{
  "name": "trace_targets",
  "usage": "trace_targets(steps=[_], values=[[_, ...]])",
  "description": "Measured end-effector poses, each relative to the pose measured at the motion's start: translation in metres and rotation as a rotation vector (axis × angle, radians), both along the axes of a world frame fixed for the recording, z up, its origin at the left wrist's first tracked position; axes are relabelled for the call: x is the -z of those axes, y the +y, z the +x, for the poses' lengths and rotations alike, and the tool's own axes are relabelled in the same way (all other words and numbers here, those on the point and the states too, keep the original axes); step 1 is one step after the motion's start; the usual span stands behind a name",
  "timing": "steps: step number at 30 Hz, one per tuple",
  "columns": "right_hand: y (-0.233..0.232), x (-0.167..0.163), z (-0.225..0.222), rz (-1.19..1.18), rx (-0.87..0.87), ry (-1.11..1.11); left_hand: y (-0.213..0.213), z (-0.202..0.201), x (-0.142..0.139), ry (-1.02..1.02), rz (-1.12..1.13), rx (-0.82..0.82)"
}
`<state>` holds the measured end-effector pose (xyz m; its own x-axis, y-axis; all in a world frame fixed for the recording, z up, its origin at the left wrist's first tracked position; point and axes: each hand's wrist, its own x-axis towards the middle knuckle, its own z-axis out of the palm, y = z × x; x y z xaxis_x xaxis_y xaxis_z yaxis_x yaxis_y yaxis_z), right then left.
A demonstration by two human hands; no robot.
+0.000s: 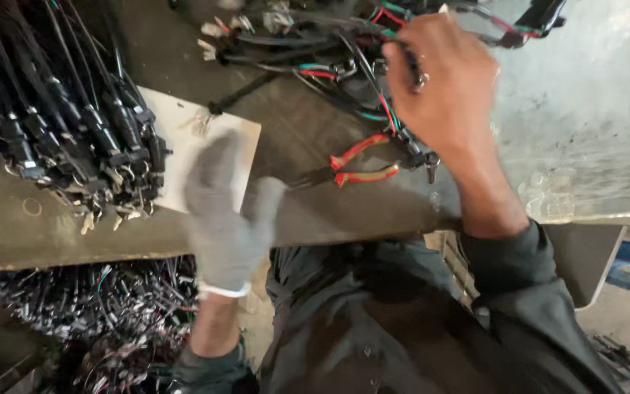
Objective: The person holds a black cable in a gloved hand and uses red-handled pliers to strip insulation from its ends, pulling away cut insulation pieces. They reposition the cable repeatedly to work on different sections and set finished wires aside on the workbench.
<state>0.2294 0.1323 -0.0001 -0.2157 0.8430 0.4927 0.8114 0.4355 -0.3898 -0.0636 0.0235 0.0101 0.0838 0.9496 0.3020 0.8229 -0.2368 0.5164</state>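
Note:
My right hand [442, 87], bare, grips a bundle of black and coloured wires [344, 66] at the far middle of the dirty workbench [315, 211]. My left hand [224, 211] wears a grey knit glove and hovers blurred over the bench's near edge, fingers apart, holding nothing. It reaches toward a pale card sheet [184, 131] lying on the bench. Red-handled pliers [359, 164] lie between the two hands, just below the wire bundle.
A big heap of black cable harnesses with connectors [60, 124] covers the bench's left side. More tangled wires [96, 306] pile up under the bench at lower left. Clear plastic pieces [552, 193] sit near the right edge. My dark shirt [402, 321] fills the lower middle.

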Motion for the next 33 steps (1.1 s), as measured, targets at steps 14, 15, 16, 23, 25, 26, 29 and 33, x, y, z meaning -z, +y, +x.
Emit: trace_targets(steps=[14, 15, 16, 23, 25, 26, 29, 33], values=[[-0.105, 0.019, -0.042, -1.162, -0.413, 1.917, -0.032, 0.070, 0.005, -0.752, -0.502, 0.531], [-0.108, 0.016, -0.044, -1.068, -0.580, 2.137, -0.037, 0.068, 0.015, -0.685, -0.399, 0.597], [-0.111, 0.009, -0.049, -0.952, -0.759, 2.334, -0.039, 0.066, 0.026, -0.923, -0.532, 0.442], [-0.139, -0.051, -0.076, -0.672, -0.774, 1.209, -0.030, 0.066, 0.052, -1.368, -0.999, 0.458], [-0.139, -0.056, -0.057, -0.669, -0.786, 0.997, -0.024, 0.066, 0.032, -1.571, -1.032, 0.376], [-0.140, -0.055, -0.050, -0.556, -0.690, 0.800, -0.020, 0.064, 0.020, -1.630, -0.961, 0.332], [-0.143, -0.044, -0.046, -0.459, -0.488, 0.306, -0.014, 0.055, -0.009, -2.036, -0.584, 0.440], [-0.140, -0.033, -0.066, -0.468, -0.463, 0.262, -0.017, 0.048, -0.012, -1.938, -0.269, 0.561]])
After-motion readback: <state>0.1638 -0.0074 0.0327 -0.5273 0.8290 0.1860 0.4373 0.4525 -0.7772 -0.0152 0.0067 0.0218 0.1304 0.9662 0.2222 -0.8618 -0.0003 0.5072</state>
